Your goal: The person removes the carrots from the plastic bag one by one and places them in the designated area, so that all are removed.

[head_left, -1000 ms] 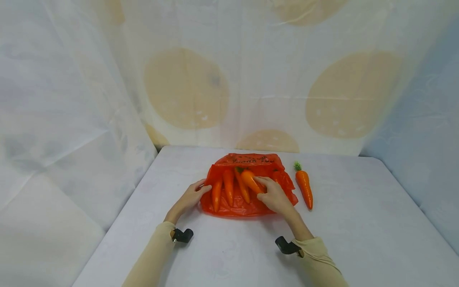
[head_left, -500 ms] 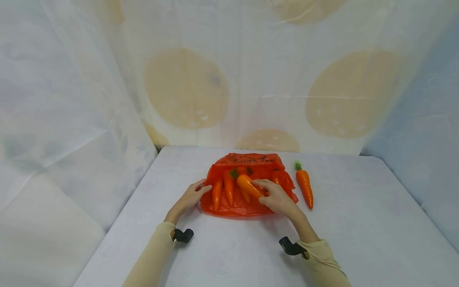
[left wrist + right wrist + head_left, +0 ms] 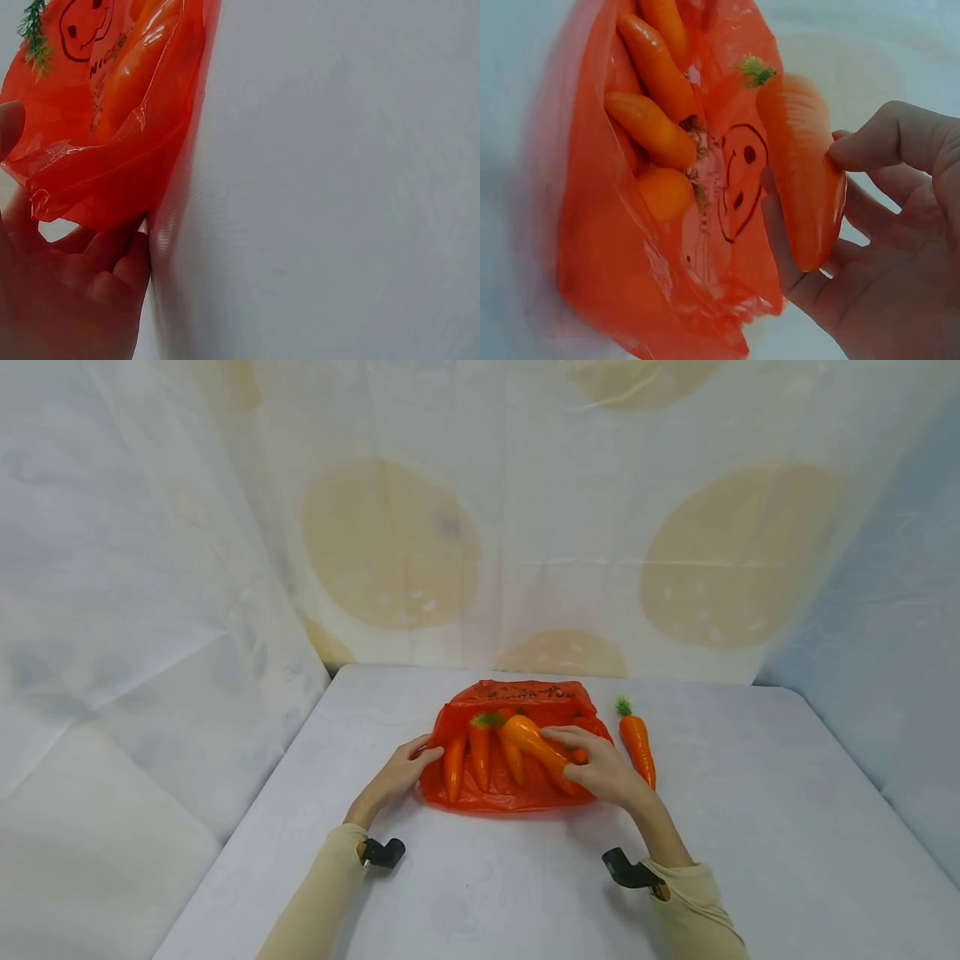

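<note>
1. Pinching an orange carrot (image 3: 536, 742) between thumb and fingers, the person's right hand (image 3: 606, 770) is over the mouth of a red bag (image 3: 498, 804) in the head view; the carrot slants, its thick end to the upper left.
2. Also in the head view, the left hand (image 3: 399, 777) grips the bag's left edge. Bagged carrots (image 3: 453, 770) lie side by side within, while a loose carrot (image 3: 637, 747) rests on the white surface (image 3: 480, 893) just right of the bag — its green top pointing away from the person.
3. From the left wrist, that hand's fingers bend beneath the bag, with the thumb at its mouth. A printed face (image 3: 85, 28) shows on the plastic, and a leafy tuft (image 3: 34, 37) at the upper left.
4. From the right wrist, the pinched carrot hangs before the bag's edge, tip downward; whether the two touch cannot be told. Several carrots are heaped inside, their thick ends toward the printed face.
</note>
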Motion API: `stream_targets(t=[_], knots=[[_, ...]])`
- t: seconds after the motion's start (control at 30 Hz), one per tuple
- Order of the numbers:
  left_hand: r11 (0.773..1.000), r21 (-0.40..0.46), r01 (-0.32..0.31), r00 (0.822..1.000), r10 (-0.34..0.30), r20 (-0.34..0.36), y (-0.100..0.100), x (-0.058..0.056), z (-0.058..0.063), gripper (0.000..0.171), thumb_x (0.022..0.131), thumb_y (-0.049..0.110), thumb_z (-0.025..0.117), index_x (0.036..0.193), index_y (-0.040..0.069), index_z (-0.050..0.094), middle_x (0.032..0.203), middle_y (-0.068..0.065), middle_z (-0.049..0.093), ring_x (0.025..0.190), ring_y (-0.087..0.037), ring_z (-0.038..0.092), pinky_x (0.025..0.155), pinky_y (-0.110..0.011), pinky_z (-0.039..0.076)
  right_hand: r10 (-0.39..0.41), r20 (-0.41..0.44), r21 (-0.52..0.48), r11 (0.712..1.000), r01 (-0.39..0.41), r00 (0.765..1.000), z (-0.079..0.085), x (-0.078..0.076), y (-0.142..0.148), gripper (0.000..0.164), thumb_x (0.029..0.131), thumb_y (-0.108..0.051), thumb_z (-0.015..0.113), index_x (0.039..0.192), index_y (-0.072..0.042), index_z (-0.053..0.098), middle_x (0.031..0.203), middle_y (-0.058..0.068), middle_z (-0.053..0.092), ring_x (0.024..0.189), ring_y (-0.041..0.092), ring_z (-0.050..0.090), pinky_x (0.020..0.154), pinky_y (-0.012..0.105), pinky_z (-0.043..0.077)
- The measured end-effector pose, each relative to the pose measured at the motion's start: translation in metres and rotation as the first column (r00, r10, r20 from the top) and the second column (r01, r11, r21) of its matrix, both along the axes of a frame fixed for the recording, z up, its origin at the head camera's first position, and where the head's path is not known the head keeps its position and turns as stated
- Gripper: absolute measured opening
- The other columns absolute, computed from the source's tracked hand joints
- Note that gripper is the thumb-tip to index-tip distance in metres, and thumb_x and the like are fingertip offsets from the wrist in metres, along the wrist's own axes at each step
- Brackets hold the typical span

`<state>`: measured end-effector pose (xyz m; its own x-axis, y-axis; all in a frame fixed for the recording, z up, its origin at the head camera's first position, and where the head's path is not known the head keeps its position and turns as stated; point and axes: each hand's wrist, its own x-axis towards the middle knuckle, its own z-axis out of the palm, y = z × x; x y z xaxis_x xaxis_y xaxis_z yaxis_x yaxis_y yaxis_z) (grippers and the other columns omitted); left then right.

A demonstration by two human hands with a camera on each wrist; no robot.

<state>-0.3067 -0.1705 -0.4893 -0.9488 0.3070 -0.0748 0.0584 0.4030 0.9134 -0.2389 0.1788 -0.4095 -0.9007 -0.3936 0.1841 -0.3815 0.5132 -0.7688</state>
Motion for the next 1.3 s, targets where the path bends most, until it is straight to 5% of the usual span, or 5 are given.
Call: stream_targets(t=[0.17, 0.6, 0.97, 1.3], knots=[[1.000, 0.002, -0.003, 1.000, 0.003, -0.012, 0.000, 0.000, 0.000, 0.058, 0.098, 0.046, 0.056, 0.148, 0.018, 0.046, 0.147, -0.008, 0.050, 0.134, -0.029, 0.045, 0.113, -0.058, 0.033, 0.036, 0.002, -0.037, 0.999, -0.036, 0.999, 0.005, 0.003, 0.009, 0.060, 0.084, 0.009, 0.051, 0.141, -0.009, 0.056, 0.147, 0.015, 0.048, 0.127, 0.037, 0.046, 0.079, 0.028, 0.053], [1.000, -0.008, 0.000, 1.000, 0.000, -0.018, 0.000, 0.001, 0.002, 0.057, 0.099, 0.046, 0.054, 0.149, 0.019, 0.045, 0.147, -0.005, 0.051, 0.133, -0.027, 0.047, 0.113, -0.055, 0.034, 0.041, -0.009, -0.055, 0.998, -0.041, 0.999, 0.013, 0.007, 0.030, 0.059, 0.088, 0.010, 0.050, 0.143, -0.010, 0.053, 0.151, 0.013, 0.044, 0.138, 0.037, 0.036, 0.098, 0.044, 0.049], [1.000, 0.008, 0.007, 1.000, -0.007, -0.024, 0.001, 0.000, 0.002, 0.055, 0.100, 0.040, 0.056, 0.148, 0.016, 0.046, 0.148, -0.009, 0.050, 0.135, -0.030, 0.045, 0.114, -0.058, 0.032, -0.061, -0.052, -0.102, 0.993, 0.055, 0.997, 0.016, 0.006, 0.045, 0.056, 0.090, 0.006, 0.053, 0.143, -0.010, 0.053, 0.147, 0.014, 0.048, 0.117, 0.031, 0.052, 0.082, 0.020, 0.053], [1.000, -0.003, 0.004, 1.000, -0.004, -0.020, 0.003, 0.002, 0.003, 0.053, 0.101, 0.039, 0.054, 0.149, 0.018, 0.046, 0.147, -0.007, 0.051, 0.135, -0.030, 0.045, 0.114, -0.057, 0.032, -0.182, -0.007, -0.108, 0.978, 0.180, 0.983, 0.016, 0.009, 0.058, 0.057, 0.092, 0.002, 0.056, 0.146, -0.014, 0.049, 0.147, 0.015, 0.046, 0.115, 0.035, 0.056, 0.080, 0.020, 0.054]])
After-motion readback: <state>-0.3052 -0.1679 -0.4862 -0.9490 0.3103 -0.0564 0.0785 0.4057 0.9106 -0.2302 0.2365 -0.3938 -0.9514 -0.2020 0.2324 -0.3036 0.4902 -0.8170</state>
